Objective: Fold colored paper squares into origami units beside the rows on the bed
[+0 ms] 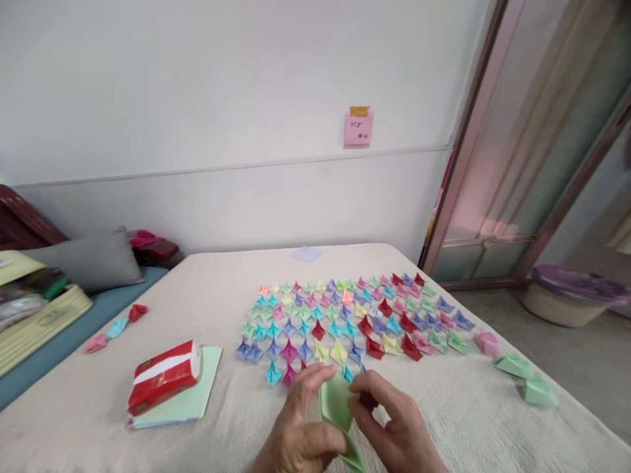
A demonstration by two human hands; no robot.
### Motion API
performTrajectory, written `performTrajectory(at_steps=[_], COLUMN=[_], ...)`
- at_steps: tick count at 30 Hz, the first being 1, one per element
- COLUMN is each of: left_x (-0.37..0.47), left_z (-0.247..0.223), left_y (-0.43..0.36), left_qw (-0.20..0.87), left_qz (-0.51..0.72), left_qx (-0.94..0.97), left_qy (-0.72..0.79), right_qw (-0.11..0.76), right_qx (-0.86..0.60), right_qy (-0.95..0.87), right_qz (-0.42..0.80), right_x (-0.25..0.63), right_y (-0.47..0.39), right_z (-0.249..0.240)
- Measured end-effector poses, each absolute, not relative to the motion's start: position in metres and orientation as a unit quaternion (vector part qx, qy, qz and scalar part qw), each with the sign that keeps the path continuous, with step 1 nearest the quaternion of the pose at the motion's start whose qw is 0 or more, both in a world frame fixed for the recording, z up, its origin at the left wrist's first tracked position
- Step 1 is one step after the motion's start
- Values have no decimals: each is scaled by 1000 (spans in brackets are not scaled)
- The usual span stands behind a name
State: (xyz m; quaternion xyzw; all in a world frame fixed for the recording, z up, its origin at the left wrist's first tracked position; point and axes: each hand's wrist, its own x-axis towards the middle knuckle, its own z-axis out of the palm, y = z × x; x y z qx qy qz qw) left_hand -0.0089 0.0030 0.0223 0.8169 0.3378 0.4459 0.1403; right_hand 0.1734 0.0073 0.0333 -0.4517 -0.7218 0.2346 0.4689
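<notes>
the left hand (308, 424) grips a folded green paper (336, 399) between thumb and fingers; the right hand (392, 420) pinches its right edge. the sheet is pale, plain and creased, its tall panel bending at the bottom, held above the covered table (197, 309). beyond spread rows of small, pointed, multicoloured folded papers (318, 329).

Okay, the folded paper pieces (338, 353) are sitting in rows, middle to right on the desk (210, 289) — a loose sheet (306, 254) is lying behind them, near the wall (246, 98). Over left, a tissue pack (165, 378) is resting on a paper stack (211, 378), and three more pieces (117, 327) are hugging the left edge. Up front, a folded sheet (336, 401) is sitting between the left grip (303, 427) and right grip (394, 417).
</notes>
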Motion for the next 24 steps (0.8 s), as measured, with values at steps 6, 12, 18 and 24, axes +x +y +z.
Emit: performTrajectory(at_steps=[6,12,18,24], left_x=[-7,-5,-14,-14], left_z=[23,26,36,33], left_y=[4,5,7,8], left_qw=[196,278,304,358], left_qz=[474,503,487,460], left_qx=[786,730,725,731], left_qy=[345,370,381,354], right_qw=[434,453,469,435], right_qx=[-502,-490,-441,-381], right_qy=[-697,-689,-734,-778], right_qz=[273,284,216,247], right_x=[175,173,173,175], right_y=[12,11,5,4], right_z=[31,30,31,43])
